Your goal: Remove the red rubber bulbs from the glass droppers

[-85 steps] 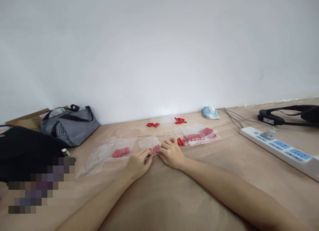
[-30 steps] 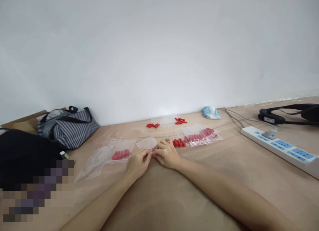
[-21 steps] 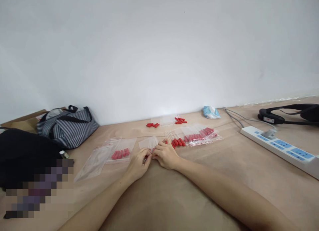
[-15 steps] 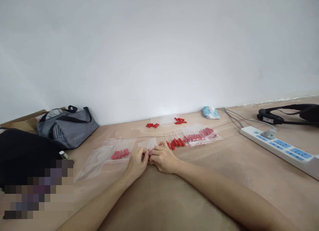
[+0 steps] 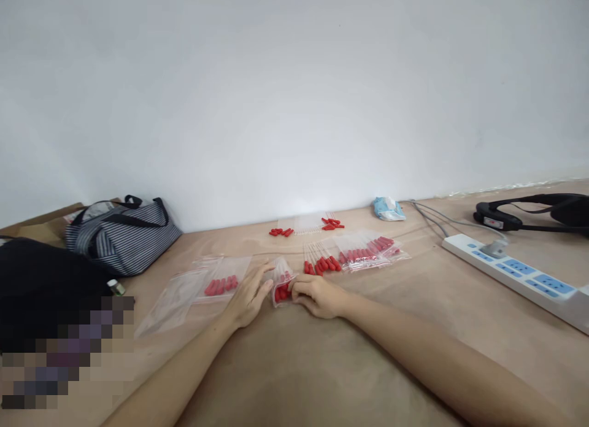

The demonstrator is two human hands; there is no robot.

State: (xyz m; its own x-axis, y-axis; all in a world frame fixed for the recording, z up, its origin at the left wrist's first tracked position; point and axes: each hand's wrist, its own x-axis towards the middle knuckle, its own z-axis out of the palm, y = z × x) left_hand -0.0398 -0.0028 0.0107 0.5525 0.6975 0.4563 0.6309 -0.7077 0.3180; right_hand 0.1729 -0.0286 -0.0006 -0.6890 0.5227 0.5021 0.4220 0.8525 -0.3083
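Behind the brown counter (image 5: 294, 365), a pale wall (image 5: 276, 108) is standing. Near the middle, a clear bag (image 5: 282, 284) is holding red sticks (image 5: 281, 292); the right hand (image 5: 318, 296) is pinching its right edge, while the left hand (image 5: 251, 298), empty, is holding its fingers apart just left of it. Loose sticks (image 5: 326, 264) are lying just beyond the right hand, filled bags (image 5: 363, 253) farther right.

On the counter (image 5: 294, 365), loose handled tools (image 5: 327, 264) lie right of an open zip bag (image 5: 280, 269), a packed bag (image 5: 235, 266) left; tote (image 5: 133, 237) far left, power strip (image 5: 506, 275) far right.
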